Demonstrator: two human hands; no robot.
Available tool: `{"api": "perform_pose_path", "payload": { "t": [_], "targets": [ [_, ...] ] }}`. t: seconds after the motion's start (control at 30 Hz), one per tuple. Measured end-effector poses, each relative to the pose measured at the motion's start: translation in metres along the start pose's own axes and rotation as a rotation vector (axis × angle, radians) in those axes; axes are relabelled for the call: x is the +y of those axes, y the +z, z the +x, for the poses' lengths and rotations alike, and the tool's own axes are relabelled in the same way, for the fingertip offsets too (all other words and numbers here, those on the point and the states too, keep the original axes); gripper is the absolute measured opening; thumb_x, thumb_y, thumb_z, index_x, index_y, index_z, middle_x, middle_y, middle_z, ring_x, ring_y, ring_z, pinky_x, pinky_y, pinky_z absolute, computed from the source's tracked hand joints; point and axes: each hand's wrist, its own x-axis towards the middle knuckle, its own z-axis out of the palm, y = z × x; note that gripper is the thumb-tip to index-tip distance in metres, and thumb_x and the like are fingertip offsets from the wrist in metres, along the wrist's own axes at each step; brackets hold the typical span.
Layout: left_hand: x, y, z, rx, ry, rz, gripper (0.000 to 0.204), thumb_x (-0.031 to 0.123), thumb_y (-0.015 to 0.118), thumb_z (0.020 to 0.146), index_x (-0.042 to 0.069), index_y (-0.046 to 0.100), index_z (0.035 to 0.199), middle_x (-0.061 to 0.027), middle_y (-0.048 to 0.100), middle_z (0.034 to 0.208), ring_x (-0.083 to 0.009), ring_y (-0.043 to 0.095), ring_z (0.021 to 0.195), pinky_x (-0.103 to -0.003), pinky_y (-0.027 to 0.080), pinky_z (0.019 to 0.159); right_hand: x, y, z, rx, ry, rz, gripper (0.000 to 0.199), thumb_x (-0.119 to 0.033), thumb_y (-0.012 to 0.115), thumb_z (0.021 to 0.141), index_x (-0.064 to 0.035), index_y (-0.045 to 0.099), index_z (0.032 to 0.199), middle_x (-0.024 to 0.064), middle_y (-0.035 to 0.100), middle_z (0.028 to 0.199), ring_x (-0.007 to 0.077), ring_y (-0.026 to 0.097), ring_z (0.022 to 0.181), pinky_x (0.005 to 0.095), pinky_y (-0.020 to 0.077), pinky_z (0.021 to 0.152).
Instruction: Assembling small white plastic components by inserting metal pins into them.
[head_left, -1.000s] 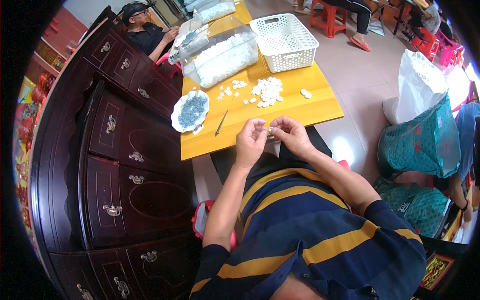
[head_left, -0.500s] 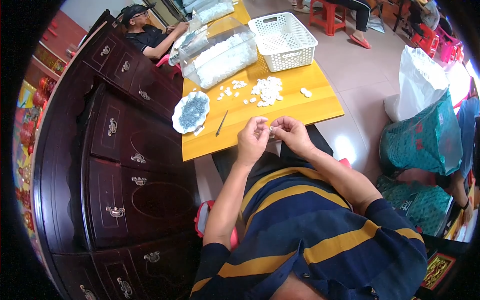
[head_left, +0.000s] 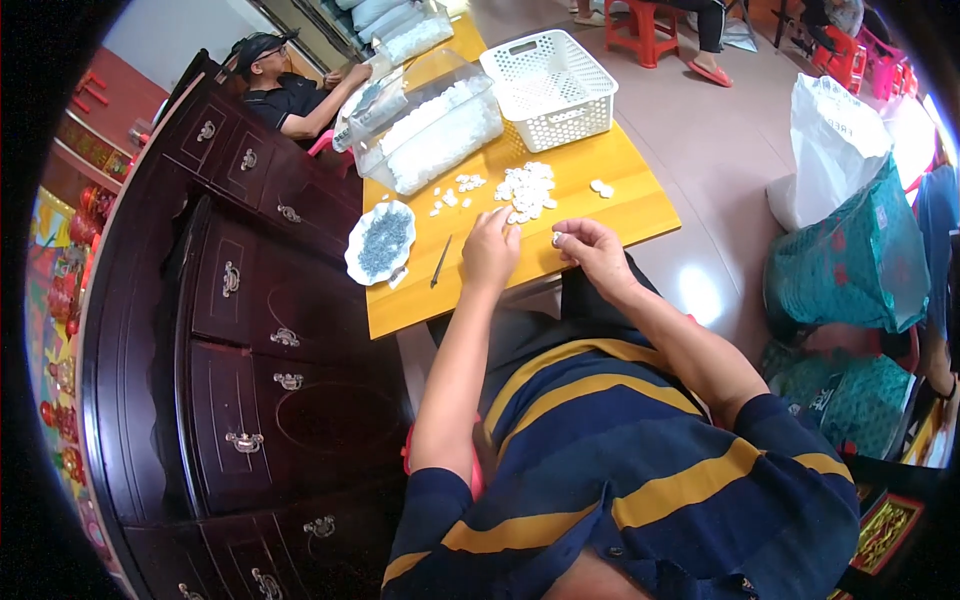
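My right hand [head_left: 596,258] pinches a small white plastic piece [head_left: 558,239] between thumb and fingers, just above the table's near edge. To its left, my left hand [head_left: 490,250] reaches over the wooden table [head_left: 625,215]. Its fingers are drawn together at the near side of a pile of small white pieces [head_left: 526,188]; what lies between the fingertips is hidden. A scalloped white dish [head_left: 352,262] holds many tiny blue-grey parts [head_left: 385,240]. Beside it lies a thin dark pointed tool [head_left: 441,262].
A clear bin [head_left: 372,158] full of white pieces and a white perforated basket [head_left: 565,122] stand at the back. Dark wooden drawers [head_left: 290,330] line the left. Green bags [head_left: 850,270] stand at the right. Another person [head_left: 290,100] works at the far left.
My hands, close together before, have parted. The left moved forward to the pile; the right keeps a white piece. The view has shifted slightly.
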Motion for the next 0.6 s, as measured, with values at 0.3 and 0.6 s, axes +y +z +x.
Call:
{"api": "perform_pose_path", "payload": {
  "t": [0.3, 0.6],
  "targets": [
    [-0.006, 0.000, 0.006, -0.053, 0.036, 0.142, 0.020, 0.021, 0.061, 0.095, 0.006, 0.069, 0.106, -0.0182, 0.068, 0.101, -0.0396, 0.066, 0.090, -0.049, 0.054, 0.081, 0.004, -0.001, 0.005, -0.005, -0.008, 0.031, 0.018, -0.011, 0.068, 0.096, -0.0019, 0.067, 0.111, 0.0000, 0.068, 0.092, 0.0073, 0.061, 0.079, 0.0226, 0.0498, 0.071],
    [0.005, -0.038, -0.044, -0.166, -0.613, -0.957, 0.022, 0.014, 0.064, 0.099, -0.001, 0.066, 0.115, 0.0034, 0.061, 0.083, -0.0023, 0.050, 0.063, -0.020, 0.046, 0.057, -0.003, 0.007, -0.005, -0.034, 0.032, 0.074, 0.014, -0.006, 0.066, 0.098, -0.0012, 0.065, 0.111, 0.0014, 0.068, 0.089, 0.0077, 0.060, 0.076, 0.0211, 0.0481, 0.069]
  ]
}}
